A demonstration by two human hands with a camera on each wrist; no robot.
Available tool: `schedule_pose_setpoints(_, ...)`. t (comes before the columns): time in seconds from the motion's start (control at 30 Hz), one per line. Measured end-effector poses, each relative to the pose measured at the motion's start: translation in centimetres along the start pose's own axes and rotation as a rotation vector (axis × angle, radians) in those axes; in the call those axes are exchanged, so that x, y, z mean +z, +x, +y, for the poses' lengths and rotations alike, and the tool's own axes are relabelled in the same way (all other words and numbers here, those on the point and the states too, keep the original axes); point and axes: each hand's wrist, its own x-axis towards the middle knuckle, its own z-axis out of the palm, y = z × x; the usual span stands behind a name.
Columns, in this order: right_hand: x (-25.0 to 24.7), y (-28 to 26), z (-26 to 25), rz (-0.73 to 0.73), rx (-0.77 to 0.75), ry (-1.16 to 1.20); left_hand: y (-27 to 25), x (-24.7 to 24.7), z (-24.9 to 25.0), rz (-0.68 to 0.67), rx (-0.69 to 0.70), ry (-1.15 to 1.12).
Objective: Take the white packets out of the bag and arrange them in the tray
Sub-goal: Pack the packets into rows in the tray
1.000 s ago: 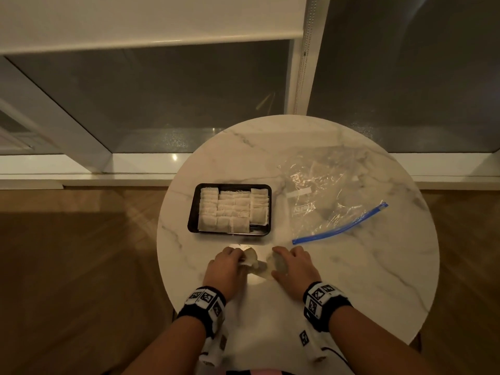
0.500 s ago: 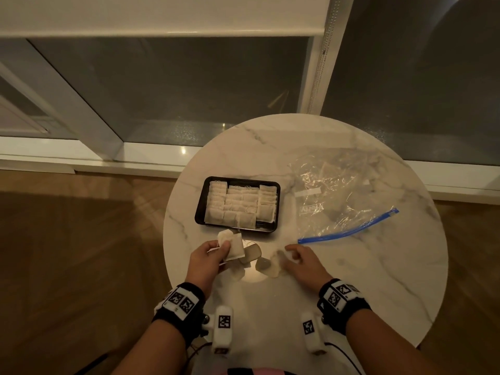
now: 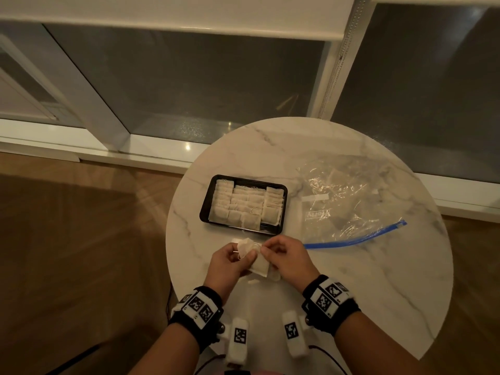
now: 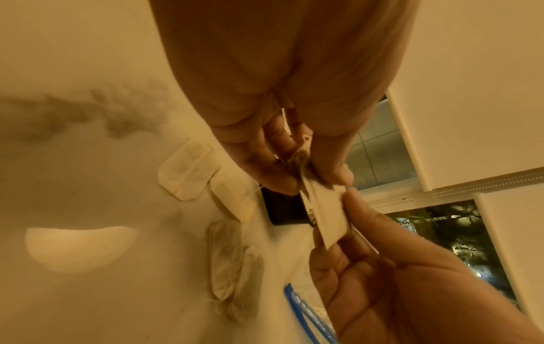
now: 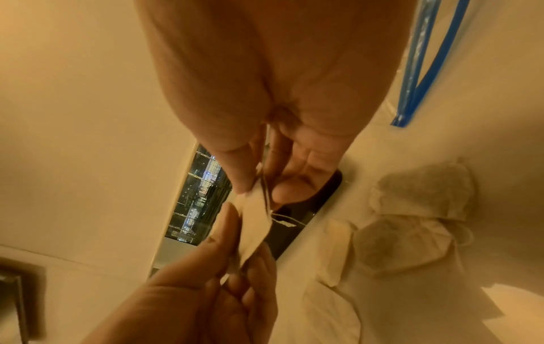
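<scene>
A black tray on the round marble table holds rows of white packets. Just in front of it, both hands meet over one white packet. My left hand pinches its left side and my right hand pinches its top edge. The left wrist view shows this packet held above the table between both hands' fingertips. The right wrist view shows it too. Several loose packets lie on the table under the hands. The clear bag lies flat at the right.
The bag's blue zipper strip runs along the table just right of my right hand. The table edge is close to my left hand, with wooden floor below. Window frames stand behind the table.
Both hands were resting on the loose packets on the table. My left hand lifted one packet, and my right hand has come over to pinch the same packet.
</scene>
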Motion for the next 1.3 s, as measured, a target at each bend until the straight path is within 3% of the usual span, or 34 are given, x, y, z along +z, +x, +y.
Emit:
schedule_pose_setpoints(0.13,-0.6,-0.1,0.5,-0.022,0.048,0.019,0.0,-0.7,-0.3,0.081,-0.028,0.057)
schedule_pose_setpoints(0.3,-2.3,0.4,1.8,0.058,0.1,-0.194,1.4,-3.8,-2.0,0.305,0.01,0.538)
schedule_pose_setpoints(0.43,-3.2,0.6,2.3,0.103,0.13,-0.322,1.8,-4.3,-2.1,0.318,-0.015,0.612)
schedule_pose_setpoints(0.6,-3.8,0.6,2.1,0.096,0.167,-0.268,1.4,-4.5,-2.2,0.487,0.159,0.739)
schedule_pose_setpoints(0.7,-3.8,0.5,1.2,0.075,0.198,-0.137,0.3,-2.9,-1.6,0.35,0.205,0.563)
schedule_pose_setpoints(0.8,-3.3,0.1,-0.1,0.021,0.225,0.07,-0.1,-0.8,-1.4,0.054,0.062,0.347)
schedule_pose_setpoints(0.87,-3.0,-0.1,-0.9,-0.007,0.236,0.168,-0.1,0.3,-1.2,-0.039,-0.013,0.279)
schedule_pose_setpoints(0.93,-2.9,-0.3,-1.4,-0.01,0.22,0.157,-0.1,0.9,-1.0,-0.042,0.009,0.234)
schedule_pose_setpoints(1.07,-3.2,-0.3,-1.8,-0.014,0.114,-0.096,0.2,1.2,-0.6,-0.049,0.056,0.25)
schedule_pose_setpoints(1.3,-4.2,-0.1,-3.1,-0.064,0.055,-0.242,0.6,1.5,0.0,-0.06,0.071,0.269)
